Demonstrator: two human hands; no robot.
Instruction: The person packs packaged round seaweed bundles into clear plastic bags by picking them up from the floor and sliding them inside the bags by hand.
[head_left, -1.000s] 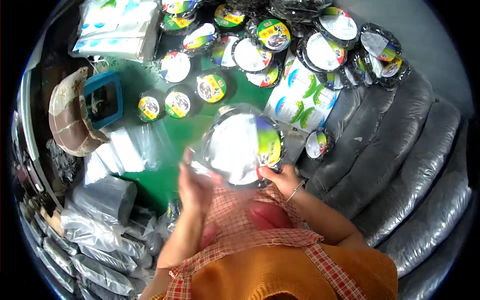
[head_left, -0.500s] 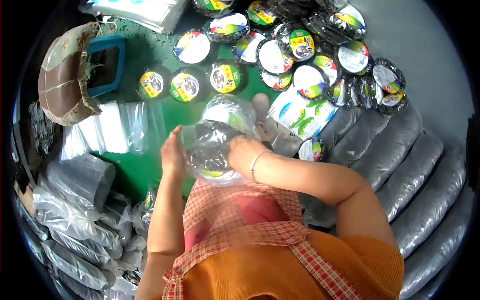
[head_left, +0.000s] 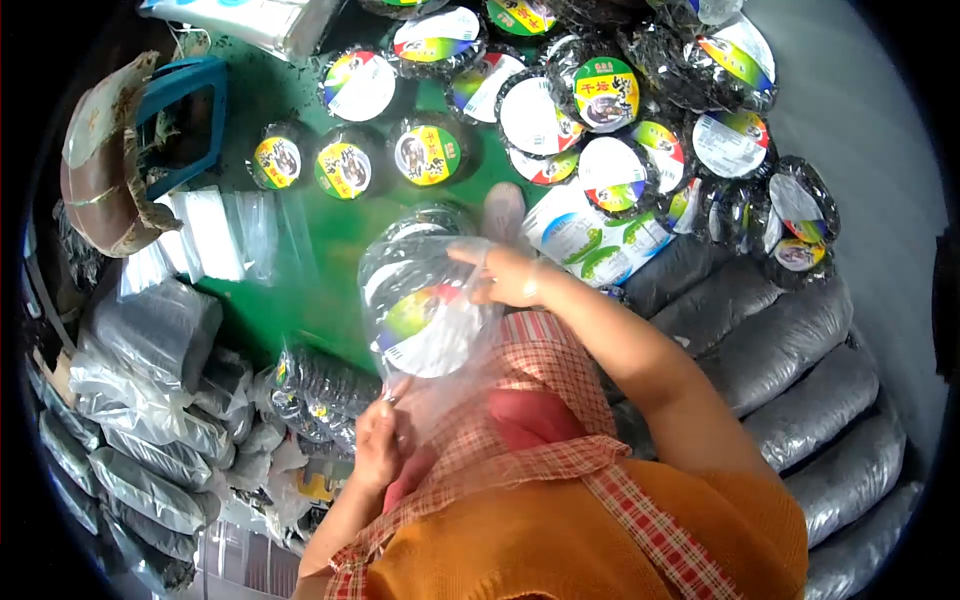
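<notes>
Since half a second ago the round packet [head_left: 425, 315] has turned over: then its dark contents faced the camera, now a white label with a rainbow band does. It sits inside a clear plastic bag [head_left: 440, 370], held in the air above the green table [head_left: 300, 300] and just in front of the checked apron [head_left: 520, 400]. The left hand [head_left: 378, 445] has dropped from the packet's left side to below it and is pinched shut on the bag's lower end. The right hand [head_left: 510, 275] lies on the packet's upper right edge, fingers spread flat on the plastic. The bag hangs with its long axis running from the packet down toward the left hand. The label's print is too small to read. Beyond the packet, similar round packets [head_left: 600, 95] lie heaped, one bearing yellow-green Chinese characters, not clearly legible.
</notes>
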